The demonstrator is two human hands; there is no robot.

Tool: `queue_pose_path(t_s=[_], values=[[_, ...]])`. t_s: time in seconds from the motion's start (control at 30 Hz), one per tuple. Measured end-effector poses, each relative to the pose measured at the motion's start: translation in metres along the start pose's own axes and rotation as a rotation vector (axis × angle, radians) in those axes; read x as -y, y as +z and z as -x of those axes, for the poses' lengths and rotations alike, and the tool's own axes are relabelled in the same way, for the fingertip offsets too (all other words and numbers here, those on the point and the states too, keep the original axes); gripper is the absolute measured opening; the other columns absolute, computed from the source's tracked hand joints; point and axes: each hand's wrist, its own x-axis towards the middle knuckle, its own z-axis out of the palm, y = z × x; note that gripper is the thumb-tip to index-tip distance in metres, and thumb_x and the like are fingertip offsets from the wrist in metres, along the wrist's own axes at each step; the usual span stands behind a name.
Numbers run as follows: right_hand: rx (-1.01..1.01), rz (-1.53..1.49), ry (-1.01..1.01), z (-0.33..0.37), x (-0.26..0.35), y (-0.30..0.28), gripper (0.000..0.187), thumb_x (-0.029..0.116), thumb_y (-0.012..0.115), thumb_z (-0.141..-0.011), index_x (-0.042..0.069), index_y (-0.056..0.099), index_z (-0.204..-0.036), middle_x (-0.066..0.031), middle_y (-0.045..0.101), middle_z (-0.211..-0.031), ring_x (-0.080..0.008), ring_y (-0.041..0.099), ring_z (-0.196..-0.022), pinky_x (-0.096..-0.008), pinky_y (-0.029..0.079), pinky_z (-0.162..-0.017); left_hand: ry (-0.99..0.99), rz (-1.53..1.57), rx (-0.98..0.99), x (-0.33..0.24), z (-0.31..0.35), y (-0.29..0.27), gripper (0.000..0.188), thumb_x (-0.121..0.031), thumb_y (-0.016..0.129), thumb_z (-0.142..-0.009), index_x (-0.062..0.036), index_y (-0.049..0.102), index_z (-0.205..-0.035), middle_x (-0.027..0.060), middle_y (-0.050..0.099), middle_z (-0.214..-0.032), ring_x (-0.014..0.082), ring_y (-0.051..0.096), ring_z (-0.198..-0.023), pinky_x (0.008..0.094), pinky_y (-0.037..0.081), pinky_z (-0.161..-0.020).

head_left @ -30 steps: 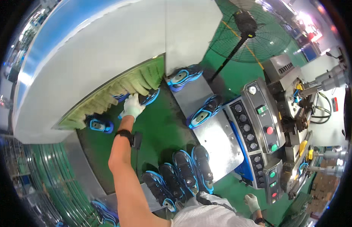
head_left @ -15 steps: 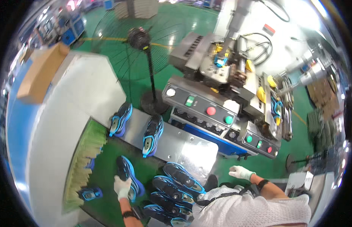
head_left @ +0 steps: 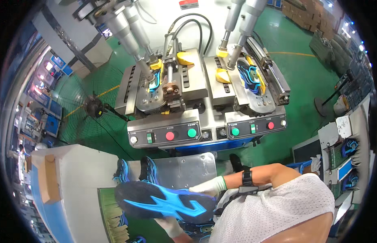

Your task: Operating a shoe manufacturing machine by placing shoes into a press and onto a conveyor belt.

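shoe held sole-up, just on the near side of the metal bench. left grip holds its edge away from the bench; right grip touches the bench-side edge, closure hidden, can't tell. best: steady, both edges supported.

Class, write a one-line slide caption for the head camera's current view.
Gloved left hand and right hand hold a shoe, blue-marked sole toward the camera, near a machine.
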Motion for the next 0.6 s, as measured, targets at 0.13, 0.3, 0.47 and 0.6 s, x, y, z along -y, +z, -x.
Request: queue_pose_path(t_s=[0.13, 0.3, 0.47, 0.6], values=[[-0.2, -0.187, -0.242, 0.073, 0.029, 0.006, 0.043, 0.039, 0.066, -0.099, 0.012, 0.063, -0.132, 0.0024, 0.068, -0.128, -0.0102, 0.061, -0.114, -0.033, 0.051, -0.097, -0.078, 1.232, 0.175, -0.096, -0.077, 0.056, 0.071, -0.053, 0.038, -0.107, -0.0002, 0.038, -0.153, 0.0207, 0.05, -0.149, 0.0324, 0.053, -0.132, 0.0445, 0.041, -0.114], [-0.104, -0.179, -0.673, 0.176, 0.035, -0.058, 0.047, 0.02, 0.072, -0.093, 0.001, 0.059, -0.134, -0.0098, 0.069, -0.122, -0.017, 0.067, -0.107, -0.0333, 0.055, -0.093, -0.042, 1.3, 0.625, -0.207, -0.101, 0.172, 0.072, -0.053, 0.044, -0.105, -0.0018, 0.036, -0.155, 0.0183, 0.052, -0.147, 0.0278, 0.052, -0.132, 0.0447, 0.043, -0.112], [-0.552, -0.112, -1.043, 0.336, 0.034, -0.057, 0.047, 0.015, 0.065, -0.094, -0.006, 0.055, -0.134, -0.0141, 0.068, -0.12, -0.0224, 0.069, -0.106, -0.0363, 0.055, -0.092, 0.094, 0.859, 0.867, -0.291, -0.135, 0.315, 0.057, -0.035, 0.047, -0.109, -0.0003, 0.037, -0.153, 0.0158, 0.054, -0.143, 0.0242, 0.056, -0.126, 0.0376, 0.047, -0.107], [-0.944, -0.162, -1.347, 0.393, 0.017, -0.047, 0.057, 0.021, 0.073, -0.092, -0.002, 0.051, -0.139, -0.0097, 0.063, -0.129, -0.0192, 0.064, -0.114, -0.0356, 0.051, -0.099, 0.27, 0.413, 0.798, -0.306, -0.154, 0.485, 0.064, -0.035, 0.051, -0.106, 0.0043, 0.035, -0.153, 0.0235, 0.049, -0.148, 0.0339, 0.054, -0.131, 0.0383, 0.043, -0.111]])
